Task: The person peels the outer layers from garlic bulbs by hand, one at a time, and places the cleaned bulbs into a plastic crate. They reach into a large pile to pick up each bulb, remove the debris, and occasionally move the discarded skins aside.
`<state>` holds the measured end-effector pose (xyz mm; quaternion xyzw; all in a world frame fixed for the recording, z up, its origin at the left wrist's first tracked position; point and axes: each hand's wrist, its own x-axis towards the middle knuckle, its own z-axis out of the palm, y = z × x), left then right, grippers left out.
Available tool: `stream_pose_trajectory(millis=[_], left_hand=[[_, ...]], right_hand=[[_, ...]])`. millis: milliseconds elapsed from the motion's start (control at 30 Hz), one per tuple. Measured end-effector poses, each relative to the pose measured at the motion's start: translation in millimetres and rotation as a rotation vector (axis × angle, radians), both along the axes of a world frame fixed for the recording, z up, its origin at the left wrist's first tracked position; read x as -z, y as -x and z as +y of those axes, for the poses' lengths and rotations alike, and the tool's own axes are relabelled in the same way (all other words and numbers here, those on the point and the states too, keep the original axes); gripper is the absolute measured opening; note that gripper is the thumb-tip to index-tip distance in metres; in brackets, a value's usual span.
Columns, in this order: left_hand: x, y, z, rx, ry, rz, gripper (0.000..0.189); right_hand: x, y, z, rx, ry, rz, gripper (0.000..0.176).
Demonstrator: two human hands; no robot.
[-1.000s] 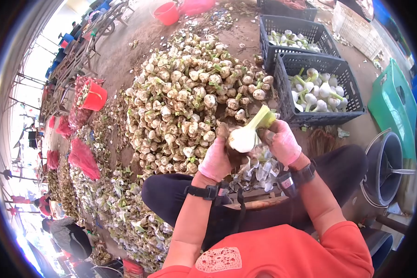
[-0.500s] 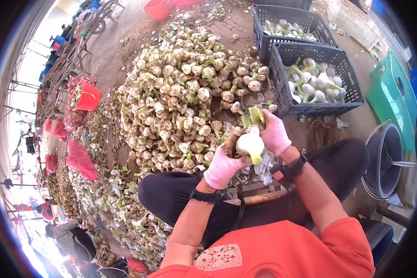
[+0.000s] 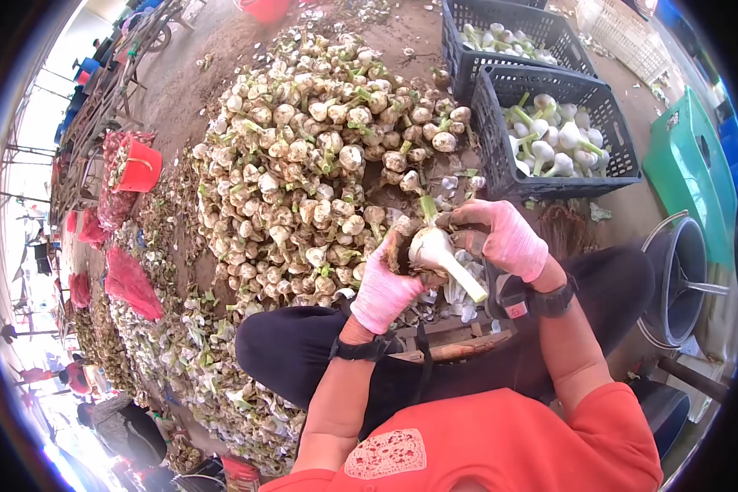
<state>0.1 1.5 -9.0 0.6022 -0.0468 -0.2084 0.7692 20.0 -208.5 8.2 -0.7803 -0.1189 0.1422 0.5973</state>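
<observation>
Head view: at centre, the left hand (image 3: 383,295) and right hand (image 3: 518,243) grip a garlic bulb (image 3: 429,246), mostly white, apparently nearly clean. White bulbs (image 3: 559,148) part-fill the near crate (image 3: 490,156), upper right; a far larger, soil-stained pile (image 3: 283,176) lies upper centre, uncleaned.

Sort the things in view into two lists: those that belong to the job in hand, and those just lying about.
Seemingly part of the job:
garlic bulb, in the left hand, the right hand at it
heap of browner bulbs
nearer black crate, holding whiter bulbs

Apparently just lying about:
green crate
grey bucket
red bucket
pink sack
</observation>
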Motion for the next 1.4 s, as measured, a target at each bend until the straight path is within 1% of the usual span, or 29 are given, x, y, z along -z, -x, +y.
stream_pose_trajectory(millis=[67, 100, 200, 267, 333, 400, 467, 533, 567, 633, 667, 700, 733, 767, 800, 867, 900, 933, 1000, 1033, 1067, 1133, 1167, 1200, 1233, 1267, 1300, 1333, 1400], left_hand=[[0.0, -1.8, 6.6, 0.051, -0.022, -0.051, 0.057], [1.0, -0.5, 7.8, 0.049, -0.025, -0.048, 0.057], [3.8, 4.6, 9.0, -0.062, 0.354, 0.228, 0.06], [0.2, 8.4, 5.7, -0.096, 0.391, 0.26, 0.063], [0.1, 12.1, 1.8, -0.119, 0.497, 0.343, 0.064], [8.9, 11.6, 2.1, -0.075, 0.465, 0.355, 0.062], [17.4, 13.2, 3.0, -0.033, 0.434, 0.37, 0.06], [9.9, 10.7, 0.3, -0.032, 0.408, 0.384, 0.066], [3.6, 9.6, 2.0, 0.015, 0.357, 0.332, 0.061], [2.1, 10.7, 3.2, 0.02, 0.36, 0.347, 0.06], [3.9, 10.3, 6.7, 0.057, 0.322, 0.334, 0.059], [5.2, 12.1, 7.9, 0.058, 0.321, 0.331, 0.059], [6.3, 13.3, 9.4, 0.03, 0.387, 0.298, 0.055], [7.2, 14.3, 10.7, -0.002, 0.453, 0.267, 0.051], [2.7, 14.3, 10.7, -0.008, 0.455, 0.268, 0.051], [-8.9, 10.5, 7.7, -0.078, 0.335, 0.339, 0.054], [4.6, 6.2, 6.0, -0.065, 0.157, 0.116, 0.048], [14.4, 4.5, 6.0, -0.058, 0.162, 0.111, 0.048], [26.9, 5.8, 4.7, -0.237, -0.018, 0.094, 0.038], [23.9, 2.2, 2.6, -0.294, -0.009, 0.318, 0.029], [26.1, 2.3, 1.0, -0.287, -0.005, 0.32, 0.029], [39.1, 4.5, 0.6, -0.327, -0.666, 0.0, 0.025], [64.1, 4.9, 6.6, -0.294, -0.764, -0.179, 0.021], [60.0, 3.7, 5.7, -0.295, -0.763, -0.177, 0.021], [50.8, 1.4, 4.8, -0.28, -0.599, 0.021, 0.02], [43.5, -0.7, 4.2, -0.265, -0.429, 0.217, 0.019], [40.3, -2.5, 4.4, -0.248, -0.488, 0.235, 0.017], [44.4, -1.8, 4.2, -0.255, -0.485, 0.24, 0.017], [55.7, 1.7, 1.1, -0.263, -0.296, 0.184, 0.017]], right_hand=[[-9.8, -1.2, 3.6, 0.005, 0.145, 0.039, 0.031], [-11.0, -0.8, 6.2, 0.003, 0.142, 0.042, 0.031], [-15.5, 3.0, 14.1, 0.047, 0.207, -0.007, 0.028], [-18.3, 7.5, 20.5, 0.084, 0.378, -0.282, 0.023], [-14.2, 9.0, 23.8, 0.127, 0.381, -0.272, 0.023], [-9.1, 8.6, 25.4, 0.186, 0.418, -0.336, 0.025], [-3.7, 9.1, 23.6, 0.211, 0.406, -0.408, 0.019], [-6.1, 5.8, 19.7, 0.187, 0.292, -0.213, 0.017], [-1.1, 1.2, 17.6, 0.187, 0.293, -0.214, 0.017], [24.2, -8.6, 12.6, 0.239, 0.467, -0.076, 0.018], [43.5, -9.0, 8.1, 0.241, 0.466, -0.079, 0.018], [52.2, -9.7, 7.2, 0.249, 0.622, -0.057, 0.02], [58.9, -10.8, 6.2, 0.256, 0.777, -0.036, 0.022], [62.5, -8.2, -0.3, 0.169, 0.816, 0.108, 0.029], [66.7, -5.7, 0.5, 0.162, 0.816, 0.107, 0.029], [77.4, 0.6, -1.4, 0.082, 0.944, -0.153, 0.041], [63.5, 0.4, 2.3, 0.058, 0.865, -0.048, 0.052], [46.8, 0.5, 6.0, 0.017, 0.691, 0.043, 0.058], [18.4, 7.2, 16.5, -0.054, 0.156, 0.161, 0.068], [30.6, 9.2, 21.9, -0.068, 0.137, -0.06, 0.071], [47.6, 11.6, 28.3, -0.083, 0.117, -0.279, 0.075], [68.2, 14.2, 40.7, 0.032, 0.054, -0.05, 0.068], [84.3, 10.0, 37.0, 0.019, -0.055, 0.01, 0.065], [94.1, 7.1, 31.5, 0.004, -0.165, 0.07, 0.062], [79.2, 8.3, 27.1, 0.132, -0.327, 0.335, 0.059], [71.5, 2.2, 17.1, 0.226, -0.597, 0.525, 0.051], [72.1, -6.0, 0.3, 0.23, -0.941, 0.537, 0.035], [104.1, -17.0, -22.3, 0.187, -1.12, 0.434, 0.026], [109.3, -30.2, -50.4, 0.268, -1.157, 0.424, 0.023]])
